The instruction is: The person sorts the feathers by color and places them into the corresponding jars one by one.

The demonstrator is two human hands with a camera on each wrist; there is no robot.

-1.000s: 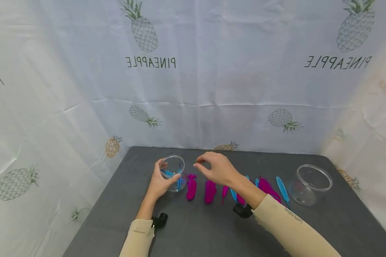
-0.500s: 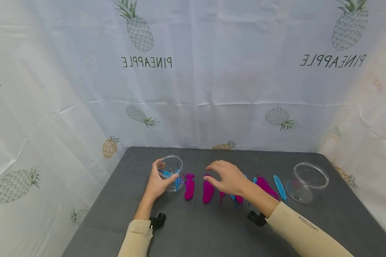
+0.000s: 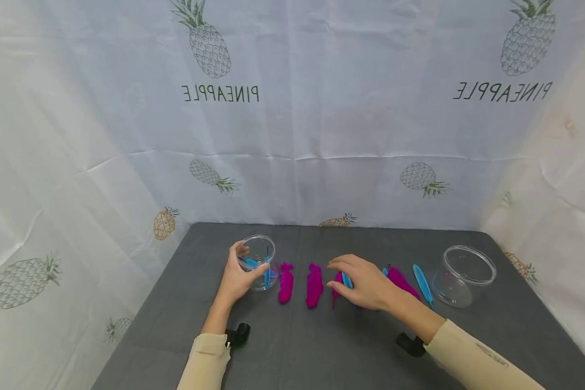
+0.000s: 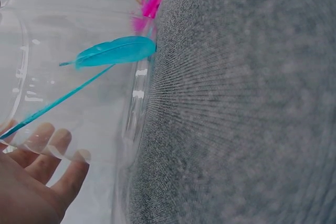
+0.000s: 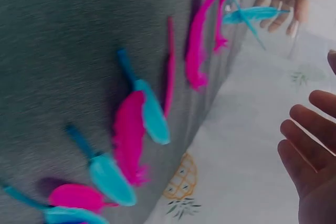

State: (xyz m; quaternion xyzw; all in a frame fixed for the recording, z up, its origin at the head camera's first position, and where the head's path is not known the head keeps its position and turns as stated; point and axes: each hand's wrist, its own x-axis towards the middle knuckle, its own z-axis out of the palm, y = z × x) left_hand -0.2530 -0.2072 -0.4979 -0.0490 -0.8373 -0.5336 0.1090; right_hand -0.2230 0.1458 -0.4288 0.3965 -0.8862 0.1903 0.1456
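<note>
– Hands first: how do you find them from your end?

– From my seat I see the left hand point(image 3: 239, 277) gripping a clear jar point(image 3: 258, 250), thumb on the near side, fingers round the wall. I can't tell whether the jar's base rests on the table point(image 3: 292, 346).

– Anything inside it?

– Yes, I make out two: a broad blue feather point(image 4: 115, 52) and a thin blue feather point(image 4: 63, 98), leaning at different angles.

– Carry on to the right.

– Just beside the jar I have a tufted pink feather point(image 3: 285, 287) on the table, then a plump pink feather point(image 3: 314, 287), well apart from the hands. Next I get a slim pink feather point(image 3: 338, 281).

– And the right hand point(image 3: 363, 284)?

– Spread loosely, palm over the row, fingers apart and holding nothing. In my head view a short blue feather point(image 3: 347, 280) shows between finger and thumb, but from the right wrist I see it lying on the table, overlapping a wide pink feather point(image 5: 129, 135).

– Past that?

– Partly behind the hand and forearm, I see a middle blue feather point(image 3: 384, 272), a ragged pink feather point(image 3: 403, 281), then an end blue feather point(image 3: 422, 283). Just beside that one, a second clear jar point(image 3: 470, 265) stands upright at the far right.
</note>
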